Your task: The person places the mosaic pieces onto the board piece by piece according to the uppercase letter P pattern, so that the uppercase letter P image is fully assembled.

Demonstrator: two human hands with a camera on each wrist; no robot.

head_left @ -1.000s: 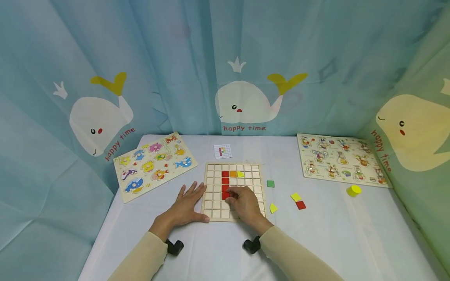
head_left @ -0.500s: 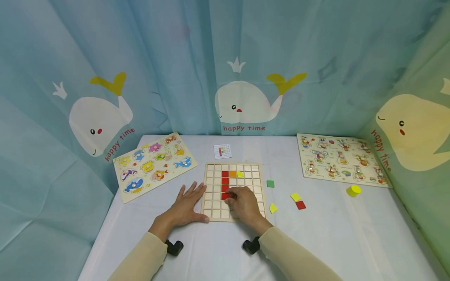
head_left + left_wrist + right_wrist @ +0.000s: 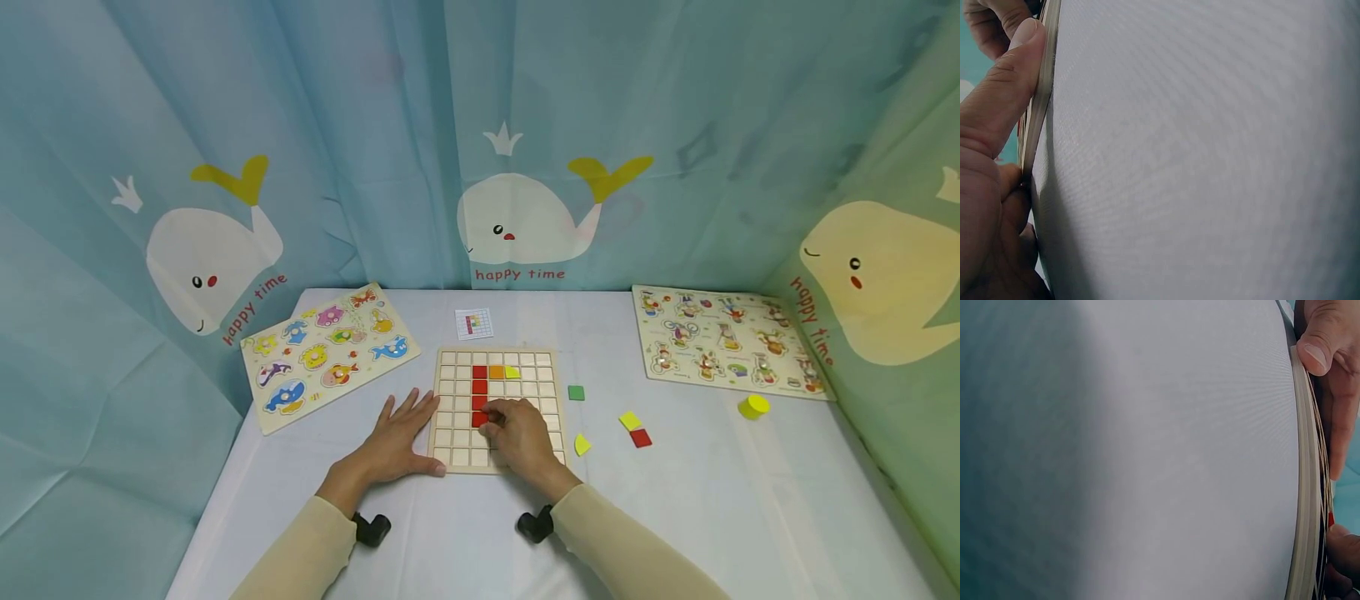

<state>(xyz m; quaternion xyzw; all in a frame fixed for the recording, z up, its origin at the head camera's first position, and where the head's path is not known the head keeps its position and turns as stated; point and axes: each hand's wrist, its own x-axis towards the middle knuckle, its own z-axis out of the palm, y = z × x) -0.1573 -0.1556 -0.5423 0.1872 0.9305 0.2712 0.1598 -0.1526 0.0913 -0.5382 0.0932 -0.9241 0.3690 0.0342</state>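
Left to right. At the far left of the table (image 3: 420, 533) lies an animal peg puzzle (image 3: 327, 352), untouched. My left hand (image 3: 395, 443) lies flat with fingers straight and spread, gripping nothing; its thumb presses against the near left edge of the wooden grid board (image 3: 497, 410), which the left wrist view confirms — thumb tip against the board's rim. That bracing is sound: the board should not slide while a tile goes in.

On the board, a column of red tiles (image 3: 480, 394) runs down from the top, with an orange tile (image 3: 497, 372) and a yellow piece (image 3: 513, 372) beside its head. My right hand (image 3: 521, 433) rests over the board's lower middle, fingers curled down at the lowest red tile (image 3: 481, 419). Whether they pinch it or only press it I cannot tell — the knuckles hide the tips.

In my judgement, seating the tile well calls for squaring it to its cell, pressing straight down, and checking against the pattern card (image 3: 474, 322) behind the board.

To the right lie loose pieces: a green square (image 3: 576, 392), a yellow wedge (image 3: 582, 444), a yellow square (image 3: 631, 421), a red square (image 3: 641, 438).
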